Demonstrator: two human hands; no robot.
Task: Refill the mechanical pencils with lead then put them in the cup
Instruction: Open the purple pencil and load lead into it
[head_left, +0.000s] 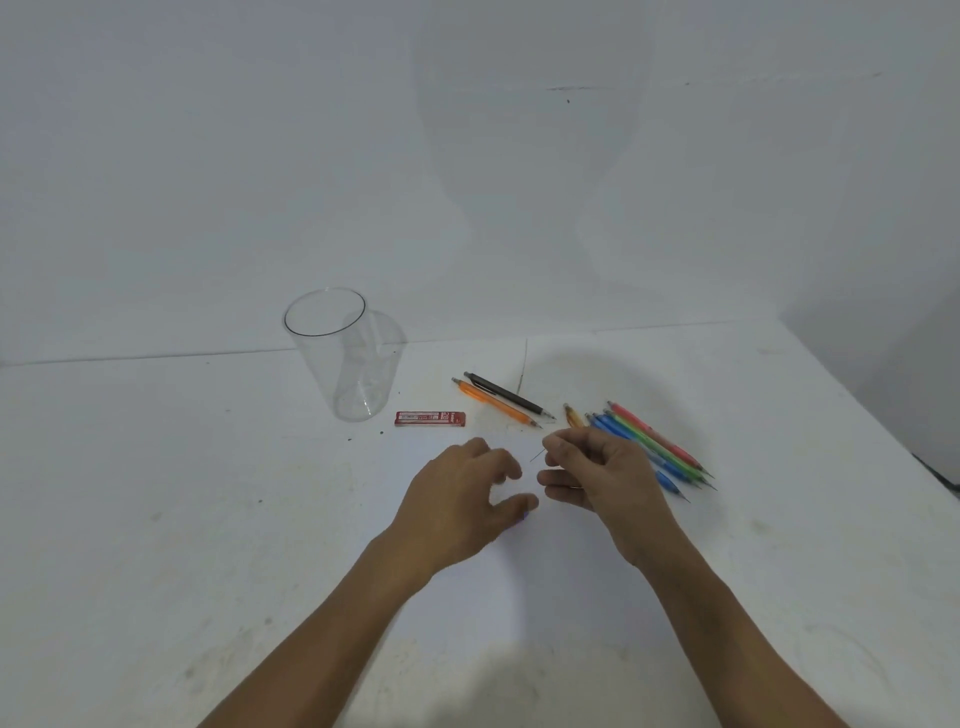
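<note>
Right hand (597, 478): thumb and forefinger pinch a thin lead (537, 456).
Lead axis: runs 2 to 8 o'clock, with the free end pointing at the left hand.
Left hand (462, 499): just beside the right, at its 9 o'clock. The fingers are curled and a purple speck shows at the thumb tip; I cannot tell whether it holds a pencil.
Coming move: probably feeding the lead into a barrel, whose opening must meet that axis.
Loose pencils: black pencil (506, 393) and orange pencil (493, 402) at 12 o'clock; coloured bunch (660, 444) at 2 o'clock, partly behind the right hand.
Cup (337, 358): clear and upright, at 10 o'clock, well apart, nearer the left hand, with no pencil inside.
Lead case (430, 419): red, lying flat at 11 o'clock. "2B" is readable; the other print is too small.
</note>
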